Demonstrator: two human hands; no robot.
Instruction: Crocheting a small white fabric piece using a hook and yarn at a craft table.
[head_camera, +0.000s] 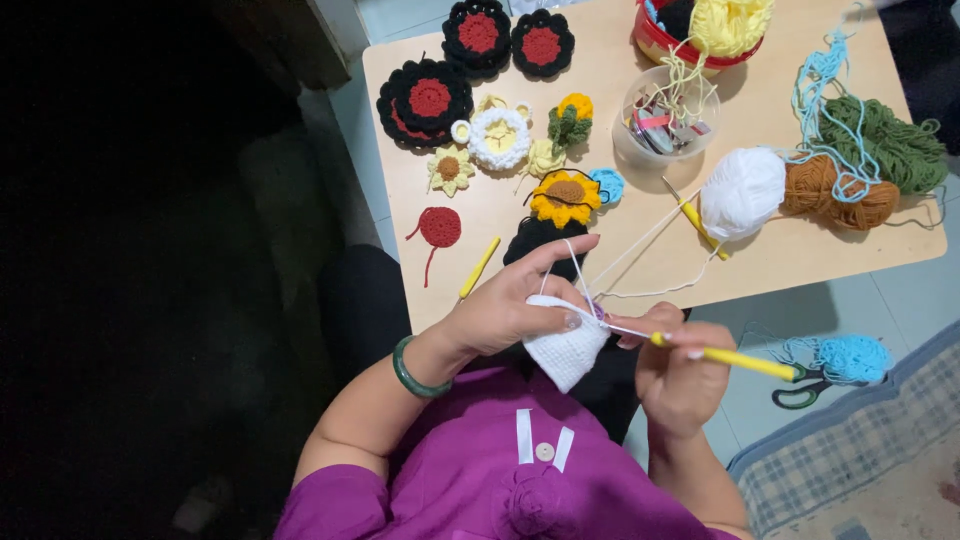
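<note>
My left hand pinches a small white crochet piece in front of my chest, with white yarn looped over its raised forefinger. My right hand grips a yellow-handled crochet hook, whose metal tip is stuck into the top edge of the white piece. The yarn runs up across the low wooden table to a white yarn ball. A green bangle circles my left wrist.
On the table lie black-and-red crochet rounds, small crochet flowers, two spare yellow hooks, a clear bowl of notions, a red bowl of yellow yarn, brown yarn and green yarn. Blue yarn and green-handled scissors rest on the floor at right.
</note>
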